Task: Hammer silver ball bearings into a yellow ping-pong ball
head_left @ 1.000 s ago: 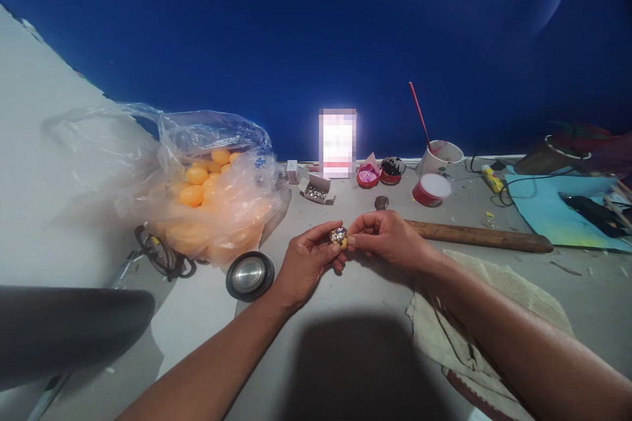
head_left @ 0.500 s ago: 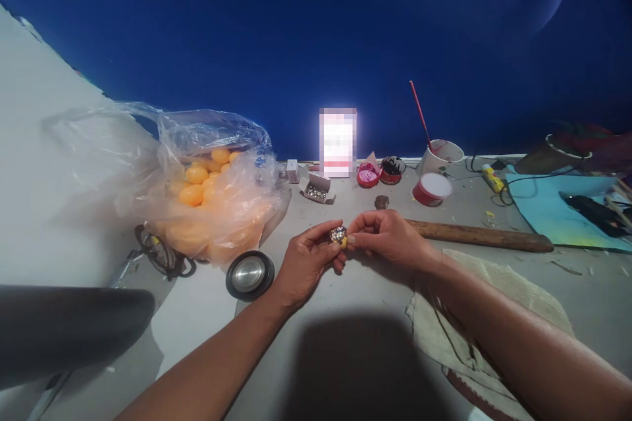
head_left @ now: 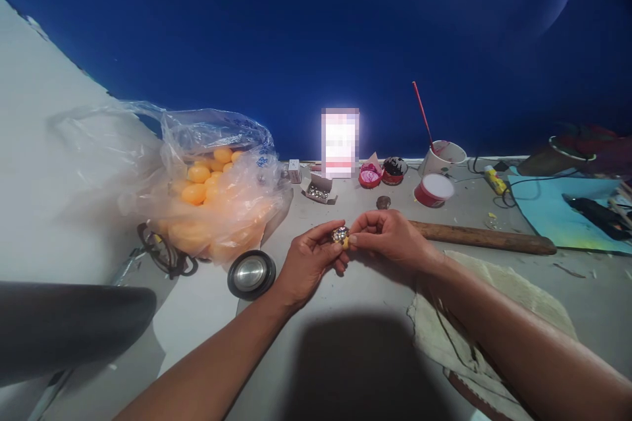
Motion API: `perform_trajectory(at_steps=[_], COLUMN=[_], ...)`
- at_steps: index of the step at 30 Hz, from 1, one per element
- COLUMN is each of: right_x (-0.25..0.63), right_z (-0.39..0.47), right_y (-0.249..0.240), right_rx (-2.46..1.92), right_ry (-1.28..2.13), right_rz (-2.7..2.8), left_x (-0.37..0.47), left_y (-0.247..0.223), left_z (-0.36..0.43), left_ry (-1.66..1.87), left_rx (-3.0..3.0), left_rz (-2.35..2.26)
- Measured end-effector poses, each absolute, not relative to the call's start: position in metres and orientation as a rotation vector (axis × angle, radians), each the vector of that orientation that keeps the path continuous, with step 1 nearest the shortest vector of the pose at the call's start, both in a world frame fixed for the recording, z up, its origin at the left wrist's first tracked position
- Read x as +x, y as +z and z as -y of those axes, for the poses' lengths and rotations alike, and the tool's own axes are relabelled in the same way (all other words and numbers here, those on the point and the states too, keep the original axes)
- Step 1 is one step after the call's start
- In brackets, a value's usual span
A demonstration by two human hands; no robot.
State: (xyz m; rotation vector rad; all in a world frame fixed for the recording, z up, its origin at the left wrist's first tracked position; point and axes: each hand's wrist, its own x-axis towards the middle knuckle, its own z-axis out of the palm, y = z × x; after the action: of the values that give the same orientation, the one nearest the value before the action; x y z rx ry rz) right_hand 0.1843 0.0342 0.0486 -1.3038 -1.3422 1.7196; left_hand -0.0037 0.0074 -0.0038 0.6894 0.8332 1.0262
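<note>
My left hand point(head_left: 316, 259) holds a small ball point(head_left: 340, 235) between its curled fingers and thumb. Bright silver pieces like thumbtack heads cover its upper part, and yellow shows low on its right side. At that right edge, the thumb and forefinger of my right hand point(head_left: 388, 236) are pinched together; what lies between those fingertips is too small to make out. Behind my hands, an opened small box point(head_left: 318, 192) contains many shiny silver tacks. Several orange balls point(head_left: 197, 174) fill a clear plastic bag point(head_left: 237, 203) on the left.
A black-rimmed metal lid point(head_left: 251, 275) lies beside my left forearm. Behind my right hand rests a hammer with a wooden handle point(head_left: 484, 238). A cloth point(head_left: 494, 309) sits under my right forearm. Along the wall stand a lit screen point(head_left: 340, 144), a red-and-white tub point(head_left: 434, 190) and a paper cup point(head_left: 444, 156).
The view has shifted slightly, moving the table items a little to the right. Both hands keep the same grip, with the ball turned very slightly at most.
</note>
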Motion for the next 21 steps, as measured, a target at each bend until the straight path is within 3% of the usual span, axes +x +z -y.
perform_trajectory(at_steps=[21], right_x=[0.199], right_z=[-0.045], right_y=[0.026], right_rx=[-1.019], right_ry=[1.774], right_rz=[1.123], left_x=[-0.009], left_y=[0.006], left_z=[-0.009], left_ry=[1.003], left_rx=[0.442], left_rz=[-0.655])
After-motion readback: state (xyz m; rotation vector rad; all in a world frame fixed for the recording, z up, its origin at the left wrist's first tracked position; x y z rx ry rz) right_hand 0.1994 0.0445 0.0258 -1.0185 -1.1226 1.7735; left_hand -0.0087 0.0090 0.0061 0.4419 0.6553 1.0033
